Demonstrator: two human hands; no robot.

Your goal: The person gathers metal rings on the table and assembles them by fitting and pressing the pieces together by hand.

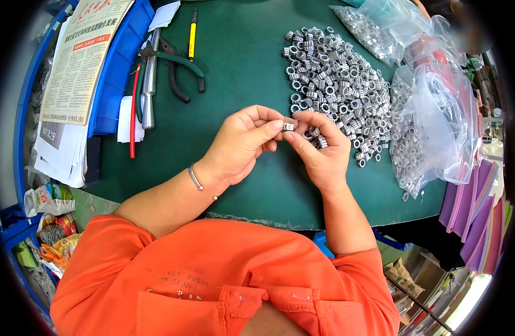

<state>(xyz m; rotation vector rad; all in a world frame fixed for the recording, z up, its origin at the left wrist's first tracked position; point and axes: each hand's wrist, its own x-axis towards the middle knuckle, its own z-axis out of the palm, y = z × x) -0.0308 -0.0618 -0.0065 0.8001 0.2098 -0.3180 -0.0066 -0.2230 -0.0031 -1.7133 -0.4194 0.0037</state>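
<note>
Silver-grey metal everywhere on this green tabletop (235, 67), and the bit that matters is one tiny metal ring (289, 127) up at the fingertips, right in front of the chest and just left of the big heap of rings (339, 84). Left hand (233, 147) has it pinched between thumb and fingers, right hand (329, 154) pinches in from the other side, so both grips are narrow, basically just fingertips. A few more rings (316, 138) show dark behind the right thumb; honestly can't tell if they're in the palm or on the table. What could go wrong, imo: a part that small with so little skin on it could pop out if one side squeezes harder or twists, and if it dropped into the heap, good luck finding that exact one. A careless right wrist could also knock the near end of the heap and scatter pieces. The clear plastic bag (406, 137) of rings beside the heap looks floppy, so a snagged sleeve might spill it. The green-handled pliers (184, 60) and red rod (133, 120) sit well apart on the left, so I'd worry less there.
</note>
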